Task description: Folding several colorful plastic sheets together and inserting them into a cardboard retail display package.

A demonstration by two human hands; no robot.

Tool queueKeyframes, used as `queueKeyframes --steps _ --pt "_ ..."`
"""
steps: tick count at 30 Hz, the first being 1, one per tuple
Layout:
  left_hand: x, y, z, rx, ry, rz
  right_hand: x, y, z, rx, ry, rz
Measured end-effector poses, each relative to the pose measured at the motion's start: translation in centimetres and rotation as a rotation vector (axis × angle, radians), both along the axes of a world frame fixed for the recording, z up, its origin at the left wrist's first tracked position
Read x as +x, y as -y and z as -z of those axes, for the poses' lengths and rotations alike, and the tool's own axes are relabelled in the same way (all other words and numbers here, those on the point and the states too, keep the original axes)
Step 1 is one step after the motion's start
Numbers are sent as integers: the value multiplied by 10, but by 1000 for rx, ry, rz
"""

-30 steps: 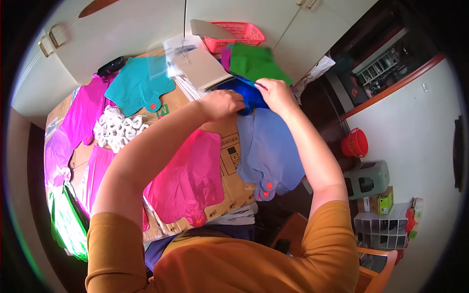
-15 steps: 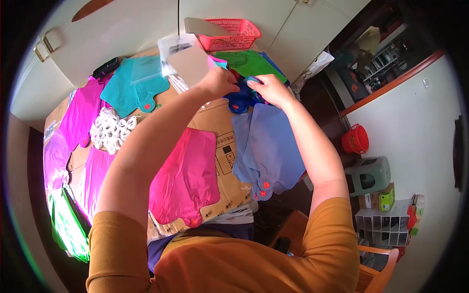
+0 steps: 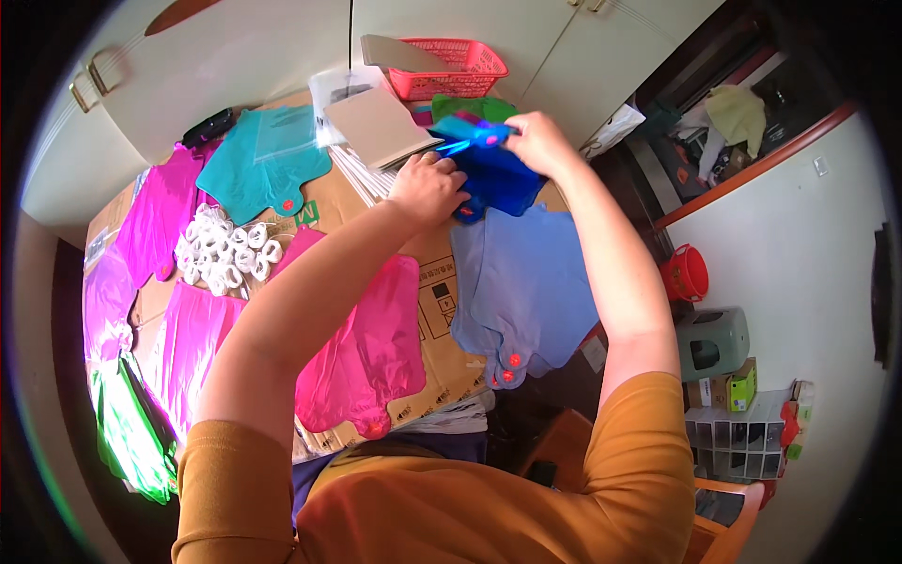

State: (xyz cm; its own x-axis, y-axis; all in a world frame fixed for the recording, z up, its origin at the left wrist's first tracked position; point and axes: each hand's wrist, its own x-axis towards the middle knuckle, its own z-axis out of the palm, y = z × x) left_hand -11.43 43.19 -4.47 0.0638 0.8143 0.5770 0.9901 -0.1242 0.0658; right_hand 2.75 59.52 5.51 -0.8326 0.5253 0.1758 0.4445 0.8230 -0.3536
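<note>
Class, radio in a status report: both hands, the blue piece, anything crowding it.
Left hand and right hand both gripping the blue piece, lifted off the cardboard. Light blue stack right below. Grey pad and red basket close behind.

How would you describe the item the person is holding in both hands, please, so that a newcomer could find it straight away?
Start at the flattened cardboard covering the work surface, strewn with flat, coloured vinyl pouches. At its far edge, just in front of the red plastic basket, the left hand and right hand hold up a dark blue pouch. It alone is lifted and crumpled, and it is deeper blue than the pale blue pouches lying flat below it.
</note>
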Motion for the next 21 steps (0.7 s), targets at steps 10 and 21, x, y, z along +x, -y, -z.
queueKeyframes --steps 10,21 --pt "8 -10 -17 -355 171 -32 85 -183 -83 -208 -623 815" --pt "31 27 -37 214 140 136 145 86 -122 319 -348 243"
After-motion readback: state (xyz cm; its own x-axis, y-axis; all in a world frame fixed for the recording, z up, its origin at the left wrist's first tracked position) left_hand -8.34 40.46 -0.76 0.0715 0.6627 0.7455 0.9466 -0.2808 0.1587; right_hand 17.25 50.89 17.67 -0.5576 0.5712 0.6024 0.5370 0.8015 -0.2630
